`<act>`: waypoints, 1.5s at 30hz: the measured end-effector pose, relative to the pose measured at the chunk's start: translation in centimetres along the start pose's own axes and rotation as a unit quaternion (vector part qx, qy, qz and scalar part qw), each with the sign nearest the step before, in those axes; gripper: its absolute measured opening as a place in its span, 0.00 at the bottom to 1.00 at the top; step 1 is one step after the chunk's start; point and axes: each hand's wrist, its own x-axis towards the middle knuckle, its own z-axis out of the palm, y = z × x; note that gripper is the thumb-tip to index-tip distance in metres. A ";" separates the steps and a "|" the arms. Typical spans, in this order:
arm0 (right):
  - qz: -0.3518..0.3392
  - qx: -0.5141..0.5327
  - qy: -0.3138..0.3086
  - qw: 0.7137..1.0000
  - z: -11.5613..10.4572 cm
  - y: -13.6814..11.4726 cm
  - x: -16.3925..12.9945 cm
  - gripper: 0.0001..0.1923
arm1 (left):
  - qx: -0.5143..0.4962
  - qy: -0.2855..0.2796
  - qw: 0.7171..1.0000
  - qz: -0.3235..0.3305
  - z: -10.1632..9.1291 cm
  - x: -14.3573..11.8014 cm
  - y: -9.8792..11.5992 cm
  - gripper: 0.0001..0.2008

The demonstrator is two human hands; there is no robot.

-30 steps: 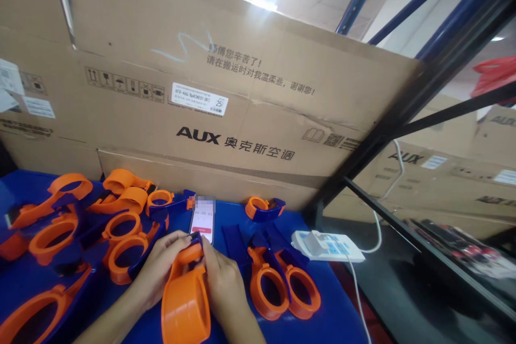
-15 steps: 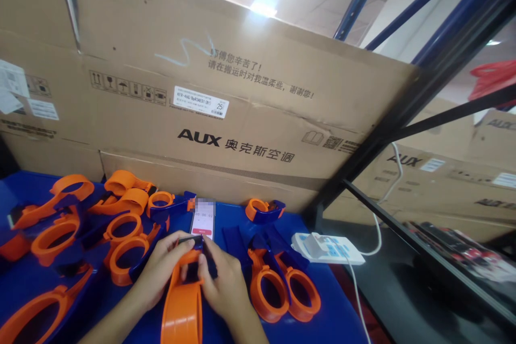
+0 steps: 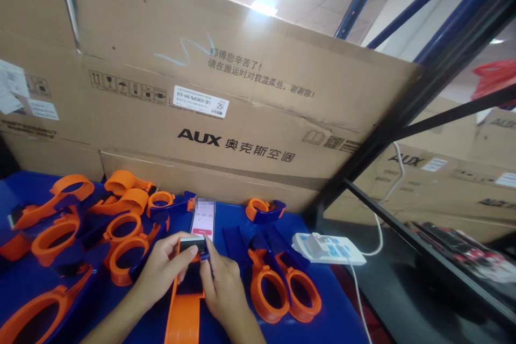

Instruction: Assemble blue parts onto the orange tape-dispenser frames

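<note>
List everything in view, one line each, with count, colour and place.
orange dispenser: one, orange with a dark insert, bottom centre, held by both hands
loose dispenser parts: many, orange and blue, left of the hands
finished dispensers: two, orange and blue, right of the hands
phone: one, timer on screen, beyond the hands
power strip: one, white, table's right edge
table: one, blue
cardboard boxes: several, brown, behind the table
left hand: grip on the dispenser's top
right hand: beside it, fingers on the insert

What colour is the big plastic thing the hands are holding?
Orange. The plastic piece between the left hand and right hand shows in the head view.
</note>
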 end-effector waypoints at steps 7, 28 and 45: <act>0.022 0.069 0.002 0.997 -0.6 -0.3 0.6 0.21 | -0.045 -0.012 0.999 -0.014 -0.2 0.1 -0.1 0.16; 0.278 -0.107 0.058 0.953 0.9 6.9 8.4 0.19 | -0.088 0.036 0.995 -0.036 -0.2 0.6 0.1 0.17; 0.302 -0.202 0.030 0.931 2.3 7.1 5.3 0.35 | -0.096 0.041 0.994 -0.029 -0.3 0.7 -0.2 0.17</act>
